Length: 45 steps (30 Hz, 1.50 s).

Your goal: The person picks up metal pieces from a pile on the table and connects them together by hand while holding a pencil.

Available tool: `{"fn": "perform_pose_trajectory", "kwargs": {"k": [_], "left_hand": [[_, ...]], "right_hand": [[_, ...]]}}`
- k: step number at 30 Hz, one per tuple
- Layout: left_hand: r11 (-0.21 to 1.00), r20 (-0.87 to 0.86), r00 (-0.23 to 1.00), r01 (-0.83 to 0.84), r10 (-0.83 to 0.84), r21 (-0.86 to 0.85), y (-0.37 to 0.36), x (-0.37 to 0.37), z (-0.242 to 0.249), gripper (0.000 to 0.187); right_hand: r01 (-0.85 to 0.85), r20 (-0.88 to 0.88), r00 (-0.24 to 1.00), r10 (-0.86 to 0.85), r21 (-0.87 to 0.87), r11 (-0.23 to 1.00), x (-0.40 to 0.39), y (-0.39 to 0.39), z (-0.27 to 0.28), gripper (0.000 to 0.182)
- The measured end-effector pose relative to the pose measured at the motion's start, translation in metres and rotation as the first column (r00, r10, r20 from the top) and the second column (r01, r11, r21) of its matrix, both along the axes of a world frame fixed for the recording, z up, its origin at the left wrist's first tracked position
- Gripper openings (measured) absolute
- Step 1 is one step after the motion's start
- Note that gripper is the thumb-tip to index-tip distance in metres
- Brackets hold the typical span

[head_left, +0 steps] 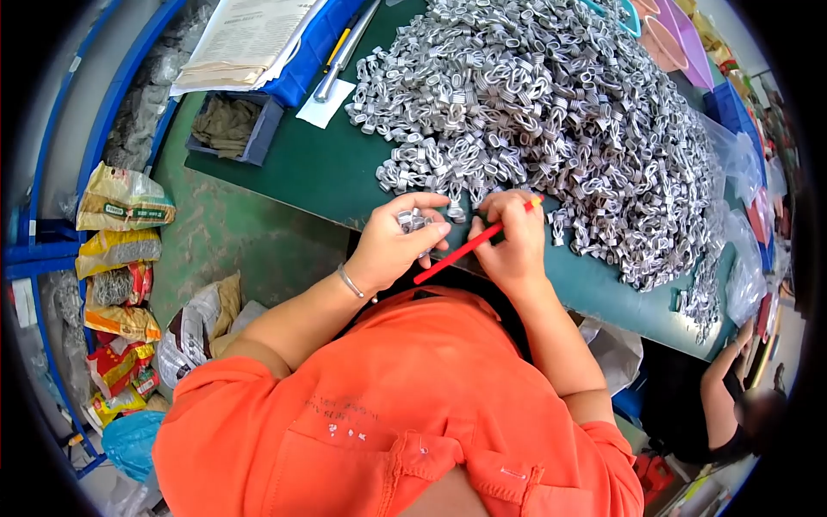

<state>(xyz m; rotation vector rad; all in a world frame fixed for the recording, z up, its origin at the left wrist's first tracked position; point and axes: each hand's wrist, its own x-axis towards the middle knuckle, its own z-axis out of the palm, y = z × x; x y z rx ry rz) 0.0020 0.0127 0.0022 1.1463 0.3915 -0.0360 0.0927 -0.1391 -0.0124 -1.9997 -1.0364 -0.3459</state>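
My left hand (398,241) is curled around several small silver-grey metal loop pieces (413,221), which show between its fingers and thumb. A slim red stick (465,252) with a yellow end slants through my right hand (514,246); its fingers are closed on it. The stick's lower tip points toward the left hand. Between the two hands, one metal piece (456,209) lies at the near edge of a large heap of the same looped pieces (534,112). Whether the right fingers also touch a piece is hidden.
The heap spreads over the green table (319,164). To the left stand a grey bin (258,146) with cloth-like gloves and a blue tray (319,52) with papers. Sacks (125,198) fill a blue rack. A co-worker's arm (719,388) is at the right.
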Motion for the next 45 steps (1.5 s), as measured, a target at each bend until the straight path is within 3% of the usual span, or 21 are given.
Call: {"fn": "perform_pose_trajectory", "kwargs": {"k": [9, 11, 12, 14, 18, 24, 26, 27, 28, 30, 34, 40, 45], "left_hand": [[0.991, -0.057, 0.997, 0.059, -0.053, 0.116, 0.002, 0.001, -0.006, 0.017], [0.991, -0.029, 0.999, 0.026, -0.031, -0.132, 0.005, 0.000, -0.009, 0.013], [0.991, -0.031, 0.999, 0.026, -0.030, -0.128, 0.005, -0.001, -0.006, 0.013], [0.927, -0.050, 0.998, 0.011, -0.032, -0.374, 0.007, -0.002, 0.002, 0.015], [0.884, -0.036, 0.998, 0.034, -0.057, -0.466, 0.005, -0.001, 0.001, 0.018], [0.912, -0.053, 0.992, 0.083, -0.114, -0.401, 0.001, -0.001, 0.000, 0.015], [0.905, -0.053, 0.991, 0.087, -0.120, -0.417, 0.000, -0.002, 0.000, 0.015], [0.918, -0.025, 0.991, 0.111, -0.130, -0.382, 0.000, -0.003, 0.001, 0.015], [0.929, 0.001, 0.990, 0.133, -0.141, -0.344, 0.001, -0.003, 0.002, 0.015], [0.942, 0.016, 0.989, 0.145, -0.147, -0.301, 0.001, -0.004, 0.003, 0.015], [0.965, 0.045, 0.985, 0.173, -0.167, -0.197, 0.000, -0.006, 0.006, 0.016], [0.971, 0.045, 0.986, 0.169, -0.163, -0.171, -0.005, -0.005, 0.012, 0.020], [0.977, 0.090, 0.984, 0.165, -0.153, -0.138, -0.006, -0.005, 0.013, 0.021]], "right_hand": [[-0.088, 0.005, 0.996, 0.088, -0.068, 0.994, -0.008, 0.001, 0.000, 0.029], [-0.103, -0.062, 0.993, 0.103, 0.004, 0.995, -0.010, 0.001, -0.001, 0.029], [-0.114, -0.125, 0.985, 0.123, 0.076, 0.991, -0.012, 0.001, 0.000, 0.029], [-0.073, -0.353, 0.919, 0.176, 0.287, 0.955, -0.018, 0.004, 0.002, 0.030], [-0.036, -0.484, 0.844, 0.231, 0.378, 0.925, -0.024, -0.004, 0.005, 0.029], [-0.038, -0.434, 0.865, 0.251, 0.443, 0.896, -0.031, -0.014, 0.010, 0.028], [0.034, -0.523, 0.814, 0.253, 0.478, 0.878, -0.034, -0.016, 0.005, 0.025], [0.116, -0.640, 0.715, 0.280, 0.504, 0.856, -0.037, -0.014, 0.008, 0.021], [0.116, -0.644, 0.712, 0.281, 0.502, 0.857, -0.038, -0.015, 0.012, 0.021], [0.178, -0.816, 0.467, 0.340, 0.464, 0.868, -0.039, -0.017, 0.017, 0.019], [0.242, -0.844, 0.293, 0.450, 0.521, 0.819, -0.040, -0.020, 0.017, 0.019], [0.241, -0.766, 0.301, 0.568, 0.638, 0.732, -0.043, -0.020, 0.007, 0.020], [0.222, -0.751, 0.358, 0.554, 0.645, 0.731, -0.044, -0.023, 0.001, 0.022]]}}
